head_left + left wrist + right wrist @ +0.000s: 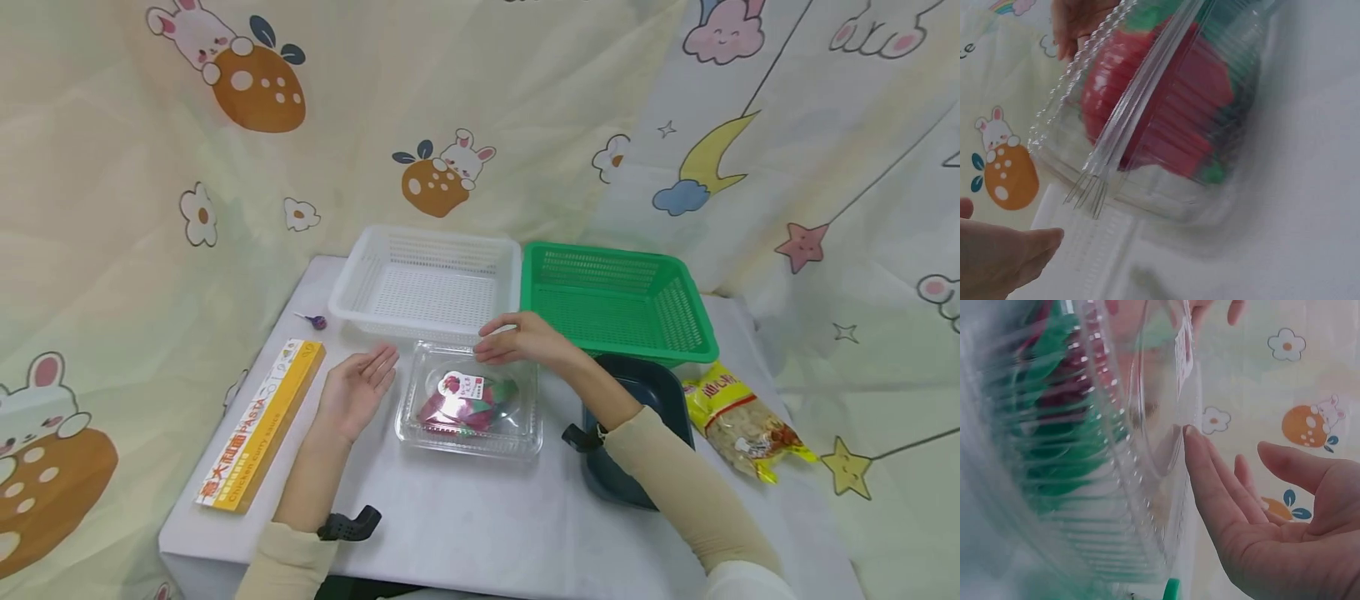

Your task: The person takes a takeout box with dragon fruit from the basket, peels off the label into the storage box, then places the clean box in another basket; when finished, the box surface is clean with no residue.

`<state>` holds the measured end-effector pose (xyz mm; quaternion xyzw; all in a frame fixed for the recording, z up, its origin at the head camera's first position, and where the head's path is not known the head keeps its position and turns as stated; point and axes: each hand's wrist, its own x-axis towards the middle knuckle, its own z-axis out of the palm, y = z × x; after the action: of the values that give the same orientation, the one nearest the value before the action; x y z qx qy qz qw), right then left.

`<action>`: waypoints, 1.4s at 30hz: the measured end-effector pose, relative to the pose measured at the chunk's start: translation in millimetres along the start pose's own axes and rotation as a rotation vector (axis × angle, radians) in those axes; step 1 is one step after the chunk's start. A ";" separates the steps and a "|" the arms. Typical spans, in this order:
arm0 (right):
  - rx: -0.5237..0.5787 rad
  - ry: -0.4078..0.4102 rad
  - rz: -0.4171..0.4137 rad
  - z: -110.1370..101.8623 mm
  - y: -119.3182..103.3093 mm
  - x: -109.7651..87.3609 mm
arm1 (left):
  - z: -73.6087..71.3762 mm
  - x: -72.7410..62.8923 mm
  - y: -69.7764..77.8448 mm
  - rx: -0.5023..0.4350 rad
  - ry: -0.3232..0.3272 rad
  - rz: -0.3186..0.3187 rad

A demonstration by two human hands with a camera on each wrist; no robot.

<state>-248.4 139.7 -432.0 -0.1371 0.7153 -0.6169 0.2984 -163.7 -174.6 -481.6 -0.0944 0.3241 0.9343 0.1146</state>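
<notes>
A clear plastic clamshell box (420,429) sits on the table with its lid down and a label on top. Inside lies a red-and-green fruit (1160,94) that looks like a dragon fruit. Beside the box's left side, my left hand (358,392) is raised with straight fingers, apart from the box and holding nothing. My right hand (521,340) reaches over the box's far right corner. In the right wrist view its extended fingertips (1192,437) meet the lid's edge, while the thumb stands away from it.
Behind the box stand a white basket (347,292) and a green basket (705,333). A dark tray (615,483) is under the right forearm, with a yellow food bag (750,425) beyond. Leftward lie a yellow pasta box (262,425) and a small lollipop (317,322).
</notes>
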 end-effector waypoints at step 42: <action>-0.354 -0.184 -0.098 38.4 -5.4 35.0 | -8.3 10.0 -35.0 0.326 0.061 -0.014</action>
<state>-253.9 88.1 -438.2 -0.2778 0.7749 -0.4799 0.3034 -162.7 -151.5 -511.0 -0.1052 0.4743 0.8651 0.1249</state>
